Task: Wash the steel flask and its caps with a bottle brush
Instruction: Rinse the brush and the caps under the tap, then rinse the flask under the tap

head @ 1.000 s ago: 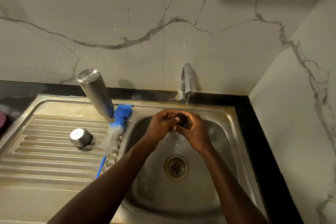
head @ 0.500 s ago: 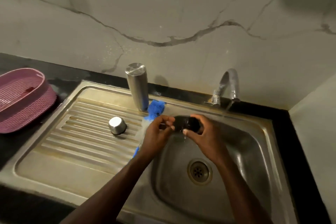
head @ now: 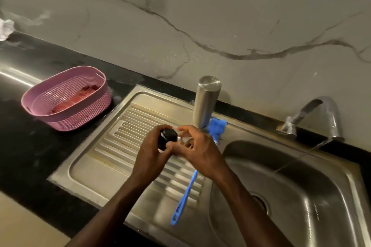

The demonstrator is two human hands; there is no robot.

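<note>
over the ribbed draining board (head: 112,146), the left hand (head: 148,158) is gripping the small black cap (head: 167,138), with the fingers curling round its side. the right hand (head: 200,150) is lying just beside it, touching the left hand. its fingers are bent over something pale and shiny, maybe the second cap, but i cannot tell whether it is really grasping it.

the steel flask (head: 206,102) is standing upside down at the back of the board, near the wall. the blue bottle brush (head: 186,192) is lying on the board, its head near the foot of the flask and its handle pointing toward the person, partly under the right wrist. no hand is holding the brush.

judging from this, the cap step is in hand: the black cap is looking wet and rinsed, and the person is probably bringing it to the board to set it down. the next move is calling for a free hand to put the cap on the ribs so it is not rolling.

water is running from the tap (head: 317,114) into the sink (head: 301,196). a pink basket (head: 66,98) is standing on the dark counter (head: 30,146), well apart.
</note>
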